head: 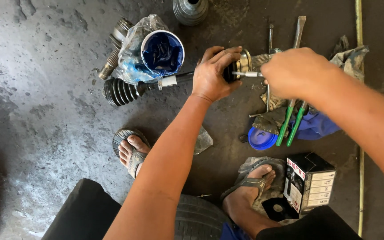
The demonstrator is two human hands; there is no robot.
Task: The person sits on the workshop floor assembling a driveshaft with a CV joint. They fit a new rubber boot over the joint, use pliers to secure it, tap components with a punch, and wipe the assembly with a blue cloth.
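At upper centre of the frame, the left hand (212,73) wraps its fingers around the black rubber boot end of the steel drive shaft (234,71). The right hand (296,71) is fisted, seemingly around a thin metal tool (247,74). It could slip off and jab the left fingers, since blue grease in the open white tub (162,52) sits just beside.

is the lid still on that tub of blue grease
No, the tub of blue grease stands open on the floor, its blue contents showing, and a blue lid lies apart near the green-handled tools.

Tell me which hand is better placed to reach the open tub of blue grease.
Left, probably. The left hand, gripping the black axle shaft, sits beside the open white tub of blue grease; the right hand is farther.
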